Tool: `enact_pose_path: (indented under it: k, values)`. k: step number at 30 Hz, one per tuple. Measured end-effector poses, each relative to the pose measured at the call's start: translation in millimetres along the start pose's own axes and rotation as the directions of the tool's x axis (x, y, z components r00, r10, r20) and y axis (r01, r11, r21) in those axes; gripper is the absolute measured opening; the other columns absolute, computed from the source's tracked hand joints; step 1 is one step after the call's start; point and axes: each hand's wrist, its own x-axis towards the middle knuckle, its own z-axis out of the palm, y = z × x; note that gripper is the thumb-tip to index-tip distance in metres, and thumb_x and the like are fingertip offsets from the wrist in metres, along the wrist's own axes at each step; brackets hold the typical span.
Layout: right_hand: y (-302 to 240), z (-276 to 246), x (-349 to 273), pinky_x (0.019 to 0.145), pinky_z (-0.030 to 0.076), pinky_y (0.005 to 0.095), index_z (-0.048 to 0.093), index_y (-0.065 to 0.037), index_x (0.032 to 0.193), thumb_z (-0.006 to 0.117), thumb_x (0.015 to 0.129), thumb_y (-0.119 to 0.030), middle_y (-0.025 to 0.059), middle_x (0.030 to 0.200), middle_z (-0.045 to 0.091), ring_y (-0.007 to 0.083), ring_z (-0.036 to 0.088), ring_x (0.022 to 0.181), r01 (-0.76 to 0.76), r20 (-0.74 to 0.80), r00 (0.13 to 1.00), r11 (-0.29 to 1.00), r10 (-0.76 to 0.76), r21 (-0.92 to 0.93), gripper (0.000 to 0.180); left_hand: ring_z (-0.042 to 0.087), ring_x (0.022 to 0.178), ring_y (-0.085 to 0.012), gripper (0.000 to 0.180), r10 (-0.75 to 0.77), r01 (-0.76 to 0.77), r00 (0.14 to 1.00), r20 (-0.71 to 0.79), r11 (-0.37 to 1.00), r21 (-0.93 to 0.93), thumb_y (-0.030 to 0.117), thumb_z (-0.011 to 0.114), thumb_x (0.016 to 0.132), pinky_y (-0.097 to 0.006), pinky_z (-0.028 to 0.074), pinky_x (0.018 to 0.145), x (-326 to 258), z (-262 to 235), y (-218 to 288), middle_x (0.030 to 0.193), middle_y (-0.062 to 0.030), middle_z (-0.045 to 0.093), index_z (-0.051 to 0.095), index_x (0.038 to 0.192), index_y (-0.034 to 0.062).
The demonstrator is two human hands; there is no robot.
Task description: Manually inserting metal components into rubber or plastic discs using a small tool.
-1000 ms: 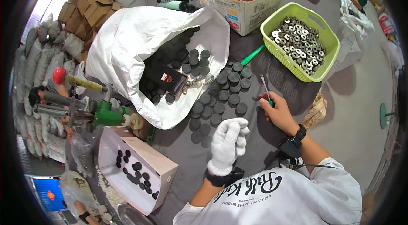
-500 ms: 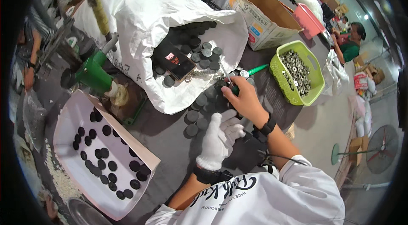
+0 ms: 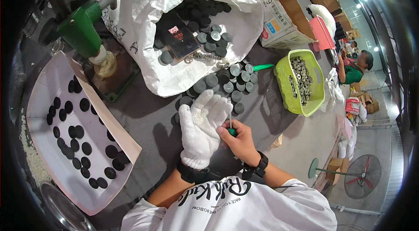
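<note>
My left hand (image 3: 200, 130), in a white knitted glove, lies palm up with the fingers stretched out; nothing shows on the palm. Beside it, my bare right hand (image 3: 241, 143) grips the green handle of a screwdriver (image 3: 231, 132), its thin shaft pointing away from me. The right fingertips are close to the glove's edge; whether they touch is unclear. Just beyond both hands, dark round discs (image 3: 236, 96) lie heaped on the grey cloth, some with a shiny grey face. Another green-handled tool (image 3: 263, 67) rests at the heap's right side.
A white sack (image 3: 148, 34) spills more discs, with a phone (image 3: 183, 43) on them. At left stand a pale tray (image 3: 87, 198) of black discs and a green press (image 3: 78, 34). To the right are a green basket (image 3: 286, 100) of metal rings and a cardboard box (image 3: 275, 17).
My right hand has drawn back from the disc heap toward me with the screwdriver. The gloved left hand has turned palm up and opened out. The whole view has shifted.
</note>
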Motion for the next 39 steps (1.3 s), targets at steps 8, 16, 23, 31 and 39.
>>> enact_pose_path:
  k: [8,16,23,31,39]
  values:
    - [12.5,-19.6,-18.8,0.051,0.039,0.0232,0.052,-0.003,0.085,0.057,0.096,-0.015,0.0009,0.064,0.056,0.0080,0.052,0.053,-0.149,0.283,0.952,0.985,0.120,0.086,0.016,0.028,0.140,-0.0281,0.088,0.018,-0.044,0.996,0.083,0.942,0.333,0.074,0.026,0.090,-0.046,0.015,0.117,-12.9,6.2,-17.0,0.148,-0.0112,0.036,0.028,0.148,0.0078]
    - [-12.7,-41.0,5.8,0.050,0.042,0.0214,0.061,0.001,0.093,0.059,0.095,-0.013,0.0004,0.068,0.059,0.0057,0.054,0.057,0.180,0.125,0.978,0.975,-0.165,-0.127,0.014,0.050,0.122,-0.0296,0.077,-0.081,0.083,0.997,-0.021,0.939,0.335,0.064,0.029,0.096,-0.042,0.035,0.108,-7.9,-5.2,-9.1,0.129,-0.0164,0.054,0.047,0.132,-0.0017]
    - [-45.2,-25.8,101.4,0.072,0.050,0.0397,0.060,-0.002,0.113,0.069,0.083,-0.015,0.0147,0.104,0.059,0.0340,0.062,0.081,0.354,0.026,0.808,0.449,-0.589,-0.820,0.033,0.066,0.082,-0.0247,0.048,-0.092,0.128,0.987,-0.131,0.946,0.298,0.048,0.043,0.100,-0.044,0.056,0.076,-5.9,-5.3,-8.9,0.087,-0.0105,0.067,0.063,0.096,0.0043]
    - [-34.2,-30.0,91.4,0.069,0.049,0.0427,0.057,-0.003,0.108,0.071,0.080,-0.018,0.0146,0.096,0.057,0.0373,0.061,0.082,0.362,0.000,0.800,0.483,-0.600,-0.798,0.034,0.067,0.082,-0.0238,0.048,-0.100,0.183,0.973,-0.207,0.884,0.430,0.047,0.039,0.101,-0.044,0.058,0.075,-7.3,-7.1,-8.1,0.091,-0.0109,0.066,0.062,0.099,0.0043]
    - [-38.8,-43.7,-0.8,0.069,0.049,0.0355,0.059,-0.001,0.111,0.071,0.080,-0.011,0.0128,0.106,0.057,0.0275,0.061,0.080,0.455,0.233,0.880,0.593,-0.414,-0.664,0.035,0.061,0.081,-0.0155,0.052,-0.198,0.195,0.977,-0.075,0.699,0.688,0.051,0.034,0.101,-0.034,0.055,0.069,-6.3,-20.5,-22.8,0.104,-0.0075,0.058,0.053,0.125,0.0087]
